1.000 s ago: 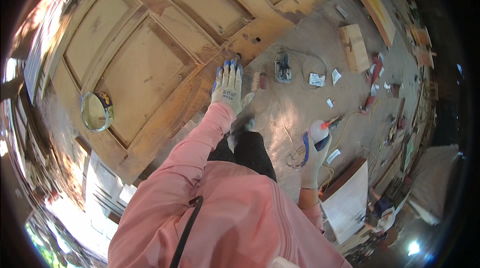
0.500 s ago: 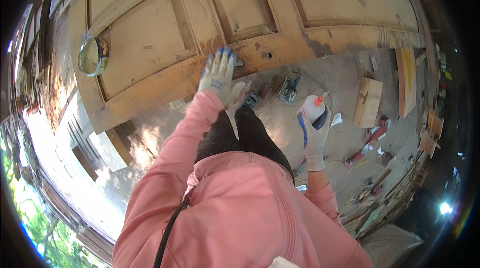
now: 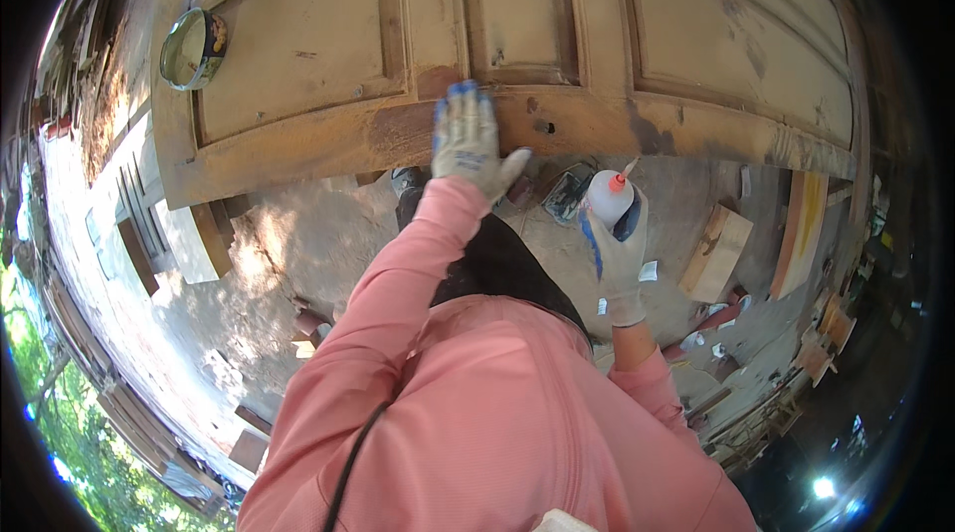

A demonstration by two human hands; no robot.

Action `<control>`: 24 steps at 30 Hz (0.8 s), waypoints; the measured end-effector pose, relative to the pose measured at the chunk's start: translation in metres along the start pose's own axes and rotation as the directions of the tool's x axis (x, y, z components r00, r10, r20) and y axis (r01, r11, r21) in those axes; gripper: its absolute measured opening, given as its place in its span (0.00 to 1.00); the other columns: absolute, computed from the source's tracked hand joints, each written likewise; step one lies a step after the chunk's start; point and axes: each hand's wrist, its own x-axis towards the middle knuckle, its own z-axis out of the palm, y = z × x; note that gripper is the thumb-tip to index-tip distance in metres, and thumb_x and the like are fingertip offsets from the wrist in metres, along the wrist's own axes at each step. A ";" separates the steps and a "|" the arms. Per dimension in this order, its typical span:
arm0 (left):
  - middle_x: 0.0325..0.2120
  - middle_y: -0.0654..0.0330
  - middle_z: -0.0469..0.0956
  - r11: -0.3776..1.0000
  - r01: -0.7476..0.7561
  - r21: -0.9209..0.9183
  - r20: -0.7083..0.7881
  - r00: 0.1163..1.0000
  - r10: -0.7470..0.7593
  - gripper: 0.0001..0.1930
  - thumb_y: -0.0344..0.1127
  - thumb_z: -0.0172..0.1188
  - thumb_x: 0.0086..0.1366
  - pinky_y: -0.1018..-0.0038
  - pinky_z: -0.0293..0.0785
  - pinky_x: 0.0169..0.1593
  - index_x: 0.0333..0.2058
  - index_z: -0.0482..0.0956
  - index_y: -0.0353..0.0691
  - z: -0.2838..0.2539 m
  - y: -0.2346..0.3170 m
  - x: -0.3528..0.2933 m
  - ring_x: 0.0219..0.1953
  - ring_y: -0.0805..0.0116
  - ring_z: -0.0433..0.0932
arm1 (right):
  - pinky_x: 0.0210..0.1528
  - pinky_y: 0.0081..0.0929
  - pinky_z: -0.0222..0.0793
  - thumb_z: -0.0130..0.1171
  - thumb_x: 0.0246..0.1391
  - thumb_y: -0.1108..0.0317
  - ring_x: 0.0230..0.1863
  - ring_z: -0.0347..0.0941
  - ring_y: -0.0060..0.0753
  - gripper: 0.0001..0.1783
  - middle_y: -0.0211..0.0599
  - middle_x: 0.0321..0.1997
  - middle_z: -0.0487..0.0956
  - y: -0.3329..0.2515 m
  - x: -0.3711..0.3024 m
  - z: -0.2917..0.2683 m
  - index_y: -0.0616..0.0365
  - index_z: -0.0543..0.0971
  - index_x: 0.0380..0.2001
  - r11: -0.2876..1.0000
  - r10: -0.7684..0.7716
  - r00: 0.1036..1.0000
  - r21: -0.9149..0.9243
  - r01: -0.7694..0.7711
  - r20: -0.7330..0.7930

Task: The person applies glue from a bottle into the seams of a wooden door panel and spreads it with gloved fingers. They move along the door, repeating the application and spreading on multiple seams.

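Observation:
A panelled wooden door point(image 3: 298, 45) with brown smudges lies flat in front of me. My left hand point(image 3: 466, 139), in a white glove with blue fingertips, rests on its near edge rail with the fingers stretched out and the thumb apart. A small dark hole point(image 3: 544, 126) shows in the rail to the right of that hand. Just off the near edge, my gloved right hand point(image 3: 625, 252) is wrapped round a white squeeze bottle point(image 3: 606, 196). The bottle stands roughly upright, its orange-red nozzle point(image 3: 618, 181) pointing up.
A round tub point(image 3: 192, 50) of pale paste sits at the door's left end. A dark flat tool point(image 3: 567, 196) lies on the ground below the near edge. Wooden blocks point(image 3: 716, 252) stand at the right, with paper scraps and red sanding-cloth-like strips point(image 3: 708, 318) around them.
My left hand has slid a little right along the rail, covering a small grey piece seen beside it before. My body and view have shifted, and a shoe now shows left of that hand.

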 end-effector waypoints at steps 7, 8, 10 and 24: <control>0.75 0.44 0.48 0.997 -0.075 -0.021 0.048 0.996 0.076 0.47 0.60 0.54 0.67 0.54 0.36 0.78 0.72 0.51 0.31 -0.012 -0.011 -0.007 0.77 0.47 0.42 | 0.60 0.31 0.71 0.70 0.53 0.75 0.56 0.73 0.32 0.33 0.40 0.58 0.72 -0.018 0.022 0.016 0.62 0.67 0.60 0.998 -0.007 0.993 0.057 0.001 0.118; 0.75 0.44 0.48 0.999 -0.031 -0.010 0.050 0.998 0.032 0.47 0.59 0.54 0.67 0.54 0.36 0.78 0.72 0.51 0.31 -0.019 -0.021 -0.008 0.77 0.47 0.42 | 0.60 0.31 0.71 0.71 0.53 0.76 0.55 0.73 0.32 0.34 0.40 0.58 0.73 -0.019 0.023 0.017 0.62 0.67 0.60 0.997 0.007 0.992 0.070 -0.016 0.128; 0.75 0.45 0.48 0.997 0.056 0.047 -0.008 0.998 -0.056 0.47 0.58 0.56 0.66 0.54 0.37 0.77 0.72 0.51 0.31 -0.021 -0.049 -0.018 0.77 0.46 0.43 | 0.59 0.31 0.72 0.72 0.52 0.76 0.55 0.74 0.32 0.34 0.40 0.57 0.73 -0.020 0.025 0.019 0.63 0.67 0.60 0.996 0.015 0.990 0.081 -0.027 0.142; 0.75 0.37 0.38 0.857 0.495 0.144 -0.191 0.864 -0.466 0.53 0.68 0.48 0.69 0.43 0.28 0.75 0.74 0.39 0.32 -0.021 -0.164 -0.062 0.76 0.35 0.33 | 0.59 0.44 0.70 0.74 0.44 0.63 0.56 0.73 0.53 0.37 0.47 0.53 0.76 -0.039 0.102 0.067 0.61 0.71 0.57 0.651 -0.378 0.708 -0.372 0.662 0.597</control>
